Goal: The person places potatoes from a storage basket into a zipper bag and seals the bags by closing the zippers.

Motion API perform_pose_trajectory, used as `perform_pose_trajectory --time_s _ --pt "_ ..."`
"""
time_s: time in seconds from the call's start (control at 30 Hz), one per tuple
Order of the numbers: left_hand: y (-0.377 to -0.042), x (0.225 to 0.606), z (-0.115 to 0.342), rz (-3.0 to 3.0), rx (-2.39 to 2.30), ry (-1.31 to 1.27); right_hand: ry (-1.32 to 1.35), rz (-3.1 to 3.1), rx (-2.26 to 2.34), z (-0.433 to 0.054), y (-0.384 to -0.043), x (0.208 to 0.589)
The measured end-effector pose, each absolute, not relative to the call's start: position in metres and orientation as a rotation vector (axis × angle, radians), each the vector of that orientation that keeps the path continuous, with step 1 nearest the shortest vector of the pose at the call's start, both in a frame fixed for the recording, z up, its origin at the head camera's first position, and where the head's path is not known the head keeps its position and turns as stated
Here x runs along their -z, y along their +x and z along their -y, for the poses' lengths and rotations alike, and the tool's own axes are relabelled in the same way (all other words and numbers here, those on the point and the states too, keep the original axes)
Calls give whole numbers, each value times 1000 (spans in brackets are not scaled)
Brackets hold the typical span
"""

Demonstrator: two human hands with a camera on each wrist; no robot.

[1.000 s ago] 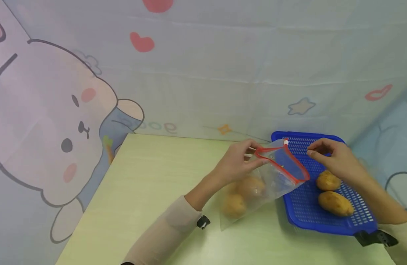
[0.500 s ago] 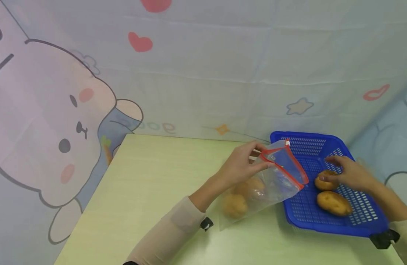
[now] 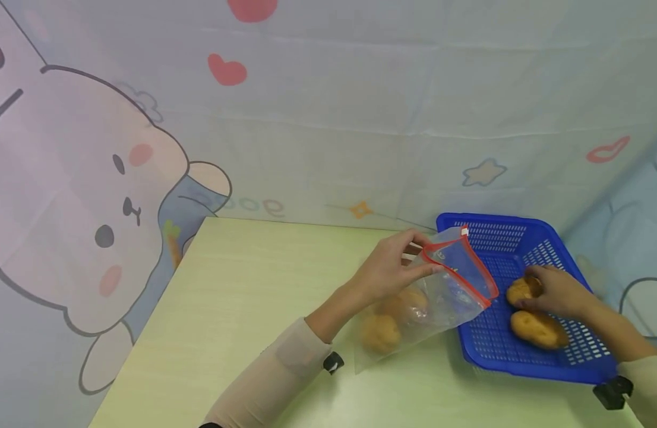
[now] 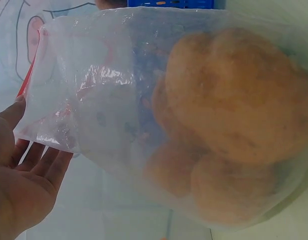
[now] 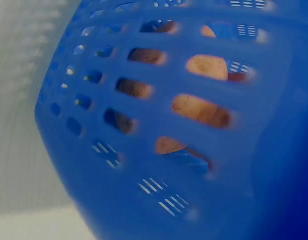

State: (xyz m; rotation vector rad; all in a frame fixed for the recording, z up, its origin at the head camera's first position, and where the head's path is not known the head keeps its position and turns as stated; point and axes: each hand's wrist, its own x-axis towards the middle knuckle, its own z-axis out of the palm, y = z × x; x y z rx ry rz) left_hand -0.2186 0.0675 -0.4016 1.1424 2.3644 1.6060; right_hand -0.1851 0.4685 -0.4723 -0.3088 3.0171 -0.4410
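Observation:
My left hand (image 3: pixel 389 264) holds the mouth of a clear plastic zip bag (image 3: pixel 446 312), thumb on one red-edged side and fingers at the other. The bag's mouth gapes toward the basket. Several potatoes (image 4: pixel 239 95) lie in its lower end, blurred by the plastic. Inside the blue basket (image 3: pixel 464 339), my right hand (image 3: pixel 561 291) grips a small potato (image 3: pixel 518 290) between thumb and fingers. A longer potato (image 3: pixel 539 329) lies just in front of it. In the right wrist view the basket wall (image 5: pixel 289 80) hides most of the hand; potato skin shows through its slots.
The basket stands at the right of a pale yellow-green table (image 3: pixel 243 285), its left rim beside the bag's mouth. Behind the table hangs a printed cloth (image 3: pixel 350 89) with a cartoon rabbit. Another cloth wall (image 3: pixel 644 238) closes the right side.
My right hand has moved down from above the basket and taken hold of the small potato. My left hand and the bag shifted slightly right, then stayed put.

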Motion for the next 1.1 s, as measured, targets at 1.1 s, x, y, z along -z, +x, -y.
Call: perform_pose_trajectory --time_s 1.1 --pt "-220 396 -61 -2327 -1608 1102 -766 -3028 1083 -336 -156 365"
